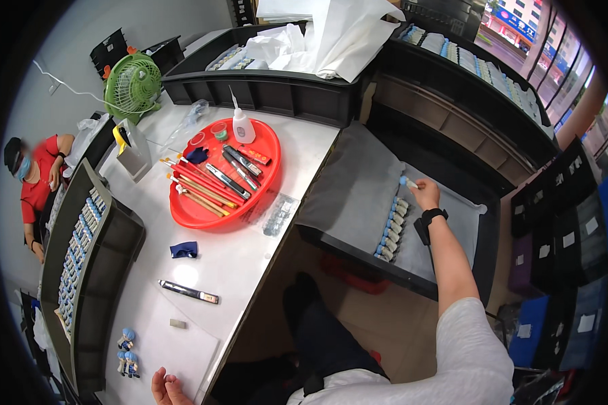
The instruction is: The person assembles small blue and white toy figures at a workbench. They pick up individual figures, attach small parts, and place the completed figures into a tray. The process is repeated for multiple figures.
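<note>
My right hand [426,195] reaches into a black crate [331,246] on the right and grips a small figurine [407,182] with a light-blue head. It is at the far end of a row of similar figurines [390,233] lying on the crate's grey lining. At the lower edge of the white table, my left hand [169,389] holds nothing; its visible fingers are slightly apart, the rest cut off by the frame. Beyond it lie several blue-haired figurines [128,354]. A small grey block [178,324] and a craft knife [188,291] rest farther up the table.
A red tray [267,185] holds brushes, pens and a white squeeze bottle [243,127]. A dark blue cloth scrap [184,250] lies nearer. Crates of figurines stand left [125,236] and at the back [270,98]. A green fan [132,84] and another person [39,179] are far left.
</note>
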Motion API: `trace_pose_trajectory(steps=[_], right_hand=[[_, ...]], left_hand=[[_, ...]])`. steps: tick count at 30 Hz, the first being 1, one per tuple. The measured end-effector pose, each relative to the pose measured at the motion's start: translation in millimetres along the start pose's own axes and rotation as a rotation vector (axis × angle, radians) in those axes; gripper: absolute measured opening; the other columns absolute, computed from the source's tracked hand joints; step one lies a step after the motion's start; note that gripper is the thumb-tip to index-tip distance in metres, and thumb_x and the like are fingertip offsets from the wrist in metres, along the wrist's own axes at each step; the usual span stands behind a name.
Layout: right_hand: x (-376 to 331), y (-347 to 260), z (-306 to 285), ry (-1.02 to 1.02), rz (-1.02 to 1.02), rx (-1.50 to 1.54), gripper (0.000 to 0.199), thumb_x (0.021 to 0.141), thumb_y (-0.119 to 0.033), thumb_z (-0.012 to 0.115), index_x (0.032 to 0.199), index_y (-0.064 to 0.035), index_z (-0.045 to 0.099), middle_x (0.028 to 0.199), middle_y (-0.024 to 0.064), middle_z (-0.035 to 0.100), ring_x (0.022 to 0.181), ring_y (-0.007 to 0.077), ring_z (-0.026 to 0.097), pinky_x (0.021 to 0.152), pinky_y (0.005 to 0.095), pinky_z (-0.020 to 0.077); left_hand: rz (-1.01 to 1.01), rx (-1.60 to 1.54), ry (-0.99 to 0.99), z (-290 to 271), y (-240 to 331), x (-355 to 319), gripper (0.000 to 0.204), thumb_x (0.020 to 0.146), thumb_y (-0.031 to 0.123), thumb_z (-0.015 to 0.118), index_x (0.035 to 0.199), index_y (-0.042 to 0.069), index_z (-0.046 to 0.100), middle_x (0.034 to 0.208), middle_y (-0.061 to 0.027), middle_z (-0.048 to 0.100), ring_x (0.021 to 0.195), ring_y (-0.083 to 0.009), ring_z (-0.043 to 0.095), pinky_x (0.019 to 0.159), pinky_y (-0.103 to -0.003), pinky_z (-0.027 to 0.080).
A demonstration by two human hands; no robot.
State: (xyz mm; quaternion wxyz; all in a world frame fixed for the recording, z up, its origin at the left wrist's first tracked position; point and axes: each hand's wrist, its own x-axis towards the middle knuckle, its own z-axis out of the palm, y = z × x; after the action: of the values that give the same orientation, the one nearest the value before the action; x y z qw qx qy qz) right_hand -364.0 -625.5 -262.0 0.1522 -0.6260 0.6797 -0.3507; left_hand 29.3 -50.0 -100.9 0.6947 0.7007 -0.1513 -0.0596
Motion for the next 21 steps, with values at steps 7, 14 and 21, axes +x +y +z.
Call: trace_pose_trajectory(steps=[7, 14, 21], right_hand=[[4, 42, 37, -0.066, 0.07, -0.331, 0.018, 0.069, -0.007, 0.07, 0.086, -0.0037, 0.065, 0.084, 0.0166, 0.065, 0.084, 0.0325, 0.063, 0.074, 0.0392, 0.0502], [4, 52, 59, -0.093, 0.049, -0.264, 0.018, 0.071, -0.004, 0.064, 0.088, -0.0026, 0.063, 0.087, 0.0192, 0.064, 0.087, 0.0366, 0.061, 0.076, 0.0421, 0.0493], [2, 50, 67, -0.212, -0.003, -0.177, 0.028, 0.079, 0.0, 0.049, 0.104, -0.0038, 0.061, 0.102, 0.0211, 0.062, 0.099, 0.0343, 0.059, 0.085, 0.0395, 0.0457]], left_hand=[[-0.013, 0.117, 0.03, 2, 3, -1, 0.028, 0.09, 0.004, 0.05, 0.115, -0.007, 0.05, 0.098, -0.0117, 0.058, 0.085, -0.0166, 0.055, 0.079, -0.028, 0.046], [0.019, 0.087, 0.013, 5, 3, -4, 0.027, 0.09, 0.006, 0.049, 0.114, -0.007, 0.051, 0.095, -0.0109, 0.058, 0.083, -0.0165, 0.055, 0.077, -0.028, 0.045], [0.046, 0.085, -0.008, 0, -4, -4, 0.028, 0.089, 0.005, 0.051, 0.114, -0.007, 0.052, 0.096, -0.0126, 0.059, 0.084, -0.018, 0.056, 0.078, -0.029, 0.046]])
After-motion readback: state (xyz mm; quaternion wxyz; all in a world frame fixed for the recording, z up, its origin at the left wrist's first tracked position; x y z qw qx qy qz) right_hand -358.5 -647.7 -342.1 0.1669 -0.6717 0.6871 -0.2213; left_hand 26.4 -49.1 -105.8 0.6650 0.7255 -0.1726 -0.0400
